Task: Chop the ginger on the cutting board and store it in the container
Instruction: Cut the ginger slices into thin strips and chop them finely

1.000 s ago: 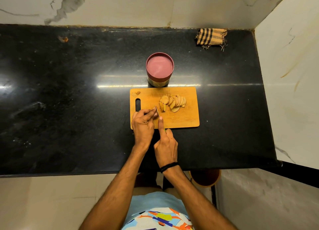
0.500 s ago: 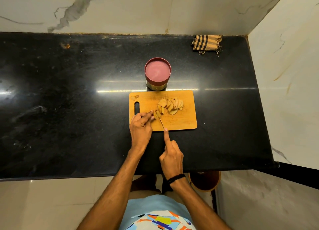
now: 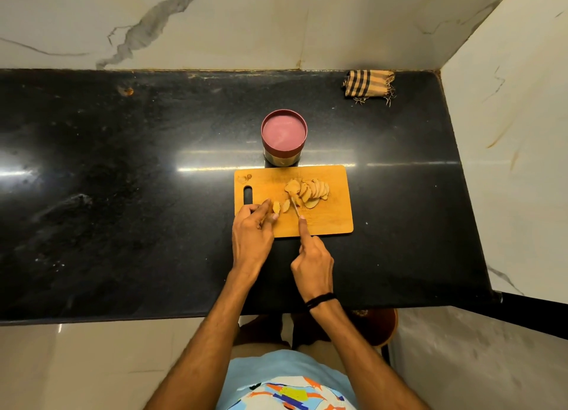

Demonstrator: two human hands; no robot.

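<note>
A wooden cutting board (image 3: 332,222) lies on the black counter. Several ginger slices (image 3: 309,190) are fanned out on its upper middle. My left hand (image 3: 252,234) pinches a small ginger piece (image 3: 276,207) at the board's lower left, with a fresh slice just right of it. My right hand (image 3: 312,260) grips a knife (image 3: 295,208), index finger stretched along its spine, the blade between the held piece and the sliced pile. A round container (image 3: 284,136) with a maroon lid on stands just behind the board.
A striped folded cloth (image 3: 368,83) lies in the counter's far right corner, next to the marble walls. A brown stool (image 3: 381,323) shows below the counter's front edge. The black counter (image 3: 123,194) stretches wide to the left.
The knife has moved right through the ginger, leaving a new slice beside the held piece. My left hand has slid slightly back along the piece.
</note>
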